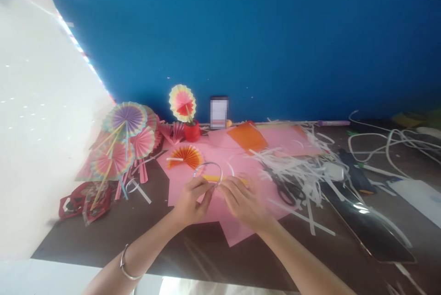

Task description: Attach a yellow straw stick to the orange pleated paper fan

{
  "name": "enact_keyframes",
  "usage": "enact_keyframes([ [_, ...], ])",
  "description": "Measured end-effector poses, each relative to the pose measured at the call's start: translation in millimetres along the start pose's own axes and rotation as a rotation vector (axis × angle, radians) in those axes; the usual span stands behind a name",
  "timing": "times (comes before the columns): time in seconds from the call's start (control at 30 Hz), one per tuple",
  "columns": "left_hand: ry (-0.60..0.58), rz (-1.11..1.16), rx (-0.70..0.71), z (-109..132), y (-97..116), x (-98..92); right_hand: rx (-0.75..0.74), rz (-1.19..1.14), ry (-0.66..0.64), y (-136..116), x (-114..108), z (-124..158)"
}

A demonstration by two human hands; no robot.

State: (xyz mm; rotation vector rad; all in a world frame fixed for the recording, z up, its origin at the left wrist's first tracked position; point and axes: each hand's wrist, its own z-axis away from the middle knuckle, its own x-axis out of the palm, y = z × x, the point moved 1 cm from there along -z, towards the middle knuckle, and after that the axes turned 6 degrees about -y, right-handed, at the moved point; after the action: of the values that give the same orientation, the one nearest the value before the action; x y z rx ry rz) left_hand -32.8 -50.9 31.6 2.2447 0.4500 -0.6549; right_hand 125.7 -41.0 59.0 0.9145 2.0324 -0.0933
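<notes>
My left hand [193,201] is closed, its fingers pinching the lower edge of a thin clear ring, probably a roll of tape [207,169], held just above a pink paper sheet [220,180]. My right hand [242,201] meets it from the right with fingers curled at the ring's right end; what it grips is too small to make out. A yellow strip [213,178] lies just behind the fingers. An orange half-folded paper fan [186,156] rests on the pink sheet beyond the hands.
Several pleated paper fans on sticks [126,136] lie at the left, one standing in a red pot [192,130]. Black scissors [287,190] sit under a heap of white paper strips [303,166]. Orange paper [247,137], white cables [389,145] and a blue wall [241,33] lie beyond.
</notes>
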Motion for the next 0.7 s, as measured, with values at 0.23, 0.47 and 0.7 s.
enact_keyframes([
  [0.23, 0.371, -0.264, -0.208, -3.4, -47.2, -43.9, 0.098, -0.063, 0.32, 8.1, -2.7, 9.0],
  [0.47, 0.194, -0.98, -0.503, -5.2, -94.5, -84.4, 0.257, -0.04, 0.192, 35.2, 4.8, 10.5],
  [0.7, -0.103, -0.593, -0.118, -8.5, -57.7, -22.0, 0.254, -0.176, 0.223, 39.5, 8.6, 11.4],
])
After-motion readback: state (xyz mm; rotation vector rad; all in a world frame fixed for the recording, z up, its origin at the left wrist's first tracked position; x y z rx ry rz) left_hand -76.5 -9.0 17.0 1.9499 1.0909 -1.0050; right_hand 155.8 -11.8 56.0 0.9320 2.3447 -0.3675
